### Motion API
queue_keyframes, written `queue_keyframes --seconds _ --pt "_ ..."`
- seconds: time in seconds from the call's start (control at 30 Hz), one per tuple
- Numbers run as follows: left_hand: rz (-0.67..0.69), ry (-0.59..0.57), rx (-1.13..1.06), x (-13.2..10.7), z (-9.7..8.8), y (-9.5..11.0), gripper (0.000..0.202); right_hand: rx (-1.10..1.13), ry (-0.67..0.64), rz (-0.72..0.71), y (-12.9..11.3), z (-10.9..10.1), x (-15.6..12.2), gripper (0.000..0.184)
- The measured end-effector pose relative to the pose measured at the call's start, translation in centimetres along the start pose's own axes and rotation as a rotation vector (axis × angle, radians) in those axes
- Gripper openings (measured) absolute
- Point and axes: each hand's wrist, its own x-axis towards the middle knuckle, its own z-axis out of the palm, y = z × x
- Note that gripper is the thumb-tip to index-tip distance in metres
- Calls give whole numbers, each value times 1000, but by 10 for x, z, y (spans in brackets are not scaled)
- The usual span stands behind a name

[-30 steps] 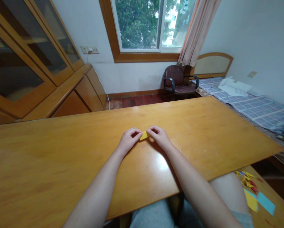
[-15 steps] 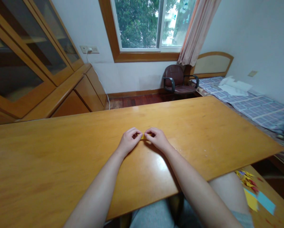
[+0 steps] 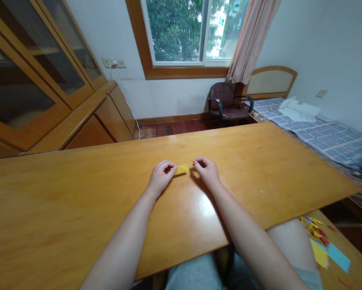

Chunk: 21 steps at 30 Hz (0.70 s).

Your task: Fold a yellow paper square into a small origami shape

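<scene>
Yellow folded paper (image 3: 182, 169) lay on the wooden table (image 3: 78, 201), pinched in my left hand (image 3: 160, 178) fingers; my right hand (image 3: 207, 172) curled just beside, holding nothing.

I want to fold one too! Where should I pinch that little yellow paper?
Probably pinch the yellow paper at its short ends, from both sides. It is a narrow strip lying flat on the table; the left hand holds one end, the right hand is beside the other.

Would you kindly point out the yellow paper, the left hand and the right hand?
yellow paper (image 3: 182, 169), head view, middle of the folded strip.
left hand (image 3: 159, 177), head view, back of the hand.
right hand (image 3: 208, 172), head view, back of the hand.
</scene>
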Motion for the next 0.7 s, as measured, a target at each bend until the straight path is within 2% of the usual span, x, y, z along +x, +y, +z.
queue_keyframes --seconds 0.2,0.3,0.53,0.7 --pt "10 -34 -28 -1 4 2 17 -54 -221 -121 -6 2 -4 17" --pt "31 -55 -13 -2 6 3 16 -106 -274 -156 -6 3 -5 14" --pt "81 -97 21 -2 5 6 17 -81 -315 -170 -4 3 -6 15" --pt "57 -84 -1 -2 5 4 17 -42 -254 -98 -4 1 -5 17"
